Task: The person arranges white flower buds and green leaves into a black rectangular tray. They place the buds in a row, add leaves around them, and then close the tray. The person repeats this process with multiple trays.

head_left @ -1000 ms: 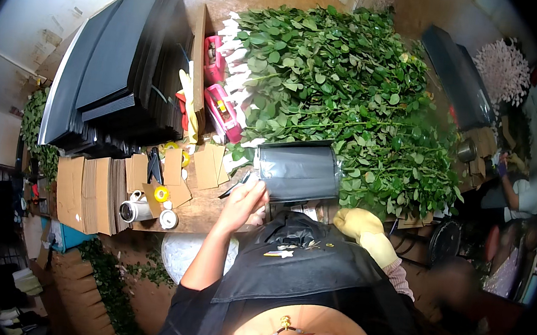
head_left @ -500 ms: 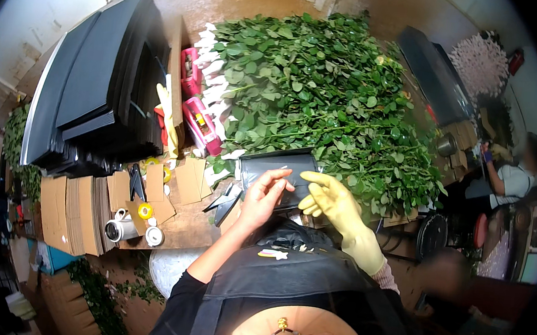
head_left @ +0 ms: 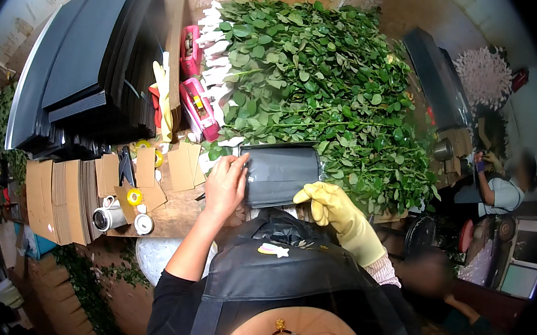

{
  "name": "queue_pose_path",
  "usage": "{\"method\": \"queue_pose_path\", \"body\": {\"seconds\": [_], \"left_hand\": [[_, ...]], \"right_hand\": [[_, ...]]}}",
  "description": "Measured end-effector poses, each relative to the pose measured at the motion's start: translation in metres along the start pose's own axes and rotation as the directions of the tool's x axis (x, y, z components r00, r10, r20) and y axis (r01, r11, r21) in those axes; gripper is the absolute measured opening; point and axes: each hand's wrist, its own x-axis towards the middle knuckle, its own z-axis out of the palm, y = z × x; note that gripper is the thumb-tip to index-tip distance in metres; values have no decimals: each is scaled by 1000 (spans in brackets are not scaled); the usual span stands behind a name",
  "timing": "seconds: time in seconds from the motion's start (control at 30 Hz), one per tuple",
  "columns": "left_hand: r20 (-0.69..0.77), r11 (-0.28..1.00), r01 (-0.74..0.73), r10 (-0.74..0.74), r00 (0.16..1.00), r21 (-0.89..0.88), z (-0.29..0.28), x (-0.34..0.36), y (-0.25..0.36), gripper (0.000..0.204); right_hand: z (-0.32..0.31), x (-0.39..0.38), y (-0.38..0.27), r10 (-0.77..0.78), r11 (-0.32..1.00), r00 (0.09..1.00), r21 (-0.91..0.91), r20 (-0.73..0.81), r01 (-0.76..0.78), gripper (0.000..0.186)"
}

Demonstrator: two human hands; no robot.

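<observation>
A dark grey, semi-glossy wrapping sheet (head_left: 284, 175) lies on the table before me, against the front of a big pile of leafy green stems (head_left: 328, 89). My left hand (head_left: 226, 186), bare, is at the sheet's left edge with its fingers close together and bent over that edge. At the sheet's lower right corner is my right hand (head_left: 335, 216) in a yellow rubber glove. Its thumb and forefinger come together on the near edge, and the other fingers are curled. What lies inside or under the sheet is hidden.
Tall stacks of dark sheets (head_left: 93, 41) stand at the left. Pink tape dispensers (head_left: 199, 108) and a spare yellow glove (head_left: 163, 102) lie beside them. Nearer are cardboard pieces (head_left: 61, 202), a yellow tape roll (head_left: 134, 197) and black scissors (head_left: 127, 165). A co-worker (head_left: 499, 190) sits at far right.
Both hands have come down from above the sheet to its edges, the left one outward to the left, the right one lower. My left forearm now covers the spot where scissors lay.
</observation>
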Motion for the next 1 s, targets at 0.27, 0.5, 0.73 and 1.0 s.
{"method": "queue_pose_path", "body": {"seconds": [0.27, 0.5, 0.73, 1.0], "left_hand": [[-112, 992, 81, -92, 989, -94, 6, -32, 7, 50], [42, 997, -23, 26, 999, -78, 10, -29, 6, 88], [405, 983, -85, 11, 914, 164, 19, -12, -7, 101], [351, 991, -37, -9, 936, 125, 24, -10, -7, 110]], "right_hand": [[24, 36, -40, -47, 969, 995, -247, -82, 25, 43], [44, 75, -18, 205, 900, 969, -363, -139, -242, 37], [37, 88, -10, 332, 840, 935, -414, -121, -352, 37], [35, 86, -12, 308, 781, 940, -526, -145, -337, 44]]}}
